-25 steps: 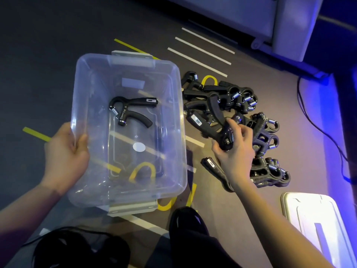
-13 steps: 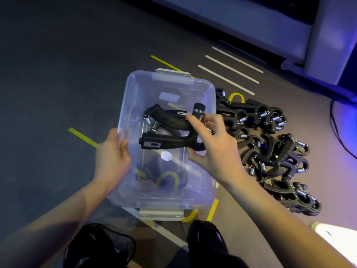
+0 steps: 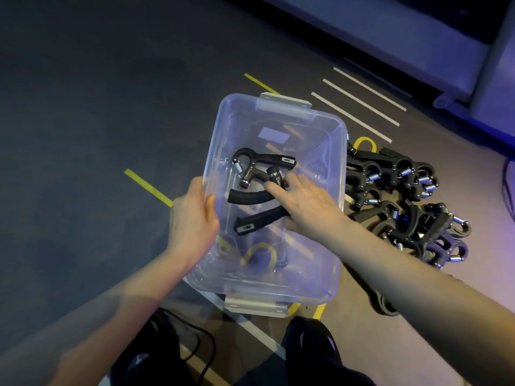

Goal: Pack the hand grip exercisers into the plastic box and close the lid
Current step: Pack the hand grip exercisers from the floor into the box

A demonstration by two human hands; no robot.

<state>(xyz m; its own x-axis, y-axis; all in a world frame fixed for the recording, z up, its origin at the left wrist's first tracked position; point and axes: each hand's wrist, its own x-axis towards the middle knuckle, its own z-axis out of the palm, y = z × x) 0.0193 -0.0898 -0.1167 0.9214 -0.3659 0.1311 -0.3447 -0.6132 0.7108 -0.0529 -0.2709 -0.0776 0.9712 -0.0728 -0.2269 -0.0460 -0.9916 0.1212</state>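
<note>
Two grips (image 3: 259,188) in box (image 3: 278,288), mid-frame; pile (image 3: 404,201) at right unpacked, lid not visible. Left hand (image 3: 192,221) gripping rim; right hand (image 3: 303,201) holding second grip.

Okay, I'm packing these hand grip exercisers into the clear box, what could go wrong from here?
1. The second exerciser under your right hand lies sprawled across the box floor beside the first exerciser; loose placement may waste space before the pile is packed.
2. Your left hand grips only one wall of the plastic box, so it might slide or tip.
</note>
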